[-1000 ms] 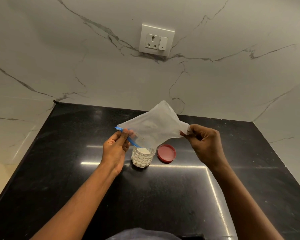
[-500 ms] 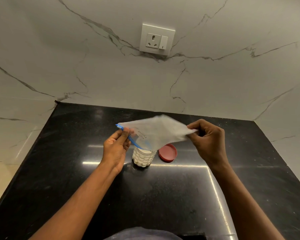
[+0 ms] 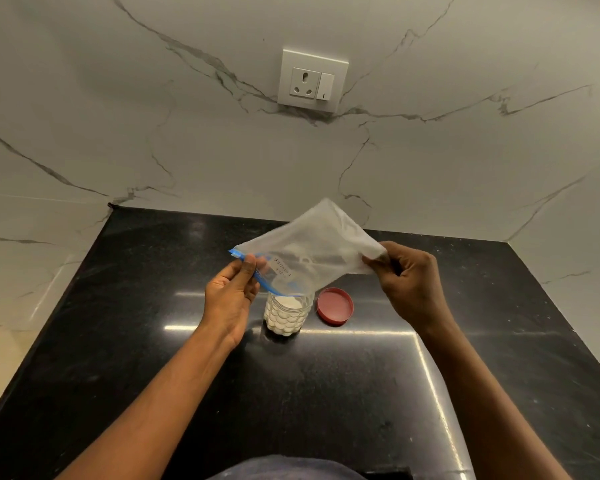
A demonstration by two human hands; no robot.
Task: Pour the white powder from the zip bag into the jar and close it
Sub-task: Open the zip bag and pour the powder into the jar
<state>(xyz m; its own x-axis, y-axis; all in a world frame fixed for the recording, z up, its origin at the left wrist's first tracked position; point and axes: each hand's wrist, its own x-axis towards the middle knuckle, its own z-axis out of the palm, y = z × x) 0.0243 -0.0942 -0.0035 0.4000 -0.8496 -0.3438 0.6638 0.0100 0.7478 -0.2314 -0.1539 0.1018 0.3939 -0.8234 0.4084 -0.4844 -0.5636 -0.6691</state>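
A clear zip bag with a blue zip strip hangs tilted over the jar, its open mouth pointing down at the jar's rim. My left hand pinches the zip edge on the left. My right hand grips the bag's bottom corner, raised on the right. The bag looks nearly empty, with a thin white film inside. Under the bag's mouth a small clear dimpled jar stands upright on the counter, filled with white powder and without a lid. The red lid lies flat just right of the jar.
The black stone counter runs back to a white marble wall, with side walls at left and right. A white socket with a switch sits on the back wall. A dark garment shows at the bottom edge.
The bag's closed end dropped half a second ago and is now lifted again by my right hand. My left hand has stayed at the zip edge over the jar.
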